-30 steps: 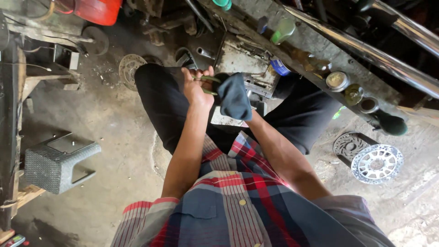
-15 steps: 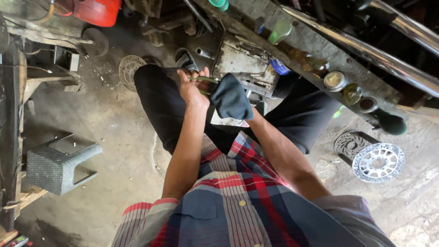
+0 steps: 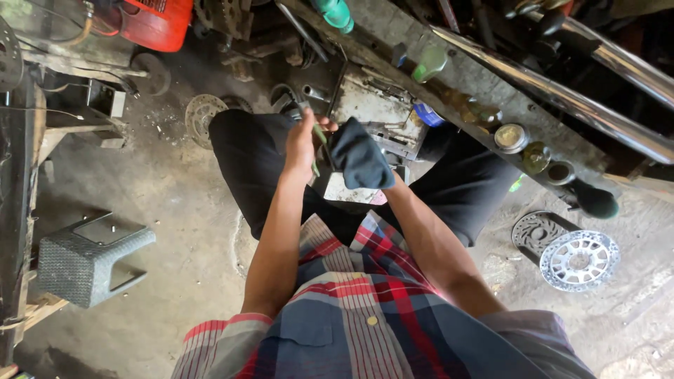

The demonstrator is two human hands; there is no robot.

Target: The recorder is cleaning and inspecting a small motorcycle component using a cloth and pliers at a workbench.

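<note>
Barely shifted since before — left hand (image 3: 302,144) grips a green-handled tool (image 3: 317,133), right hand (image 3: 361,163) stays wrapped in dark cloth (image 3: 357,158) — wiping continues.

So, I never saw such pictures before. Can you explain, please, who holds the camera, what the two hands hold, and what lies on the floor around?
No machine here: a person wears the camera on the head, so you look down along the checked shirt to the two bare hands. The left hand holds a thin tool with a green handle. The right hand is hidden under a dark cloth that it grips. On the dirty floor lie a grey stool, a silver disc and a red container. A ledge ahead carries small cans and bottles.
</note>
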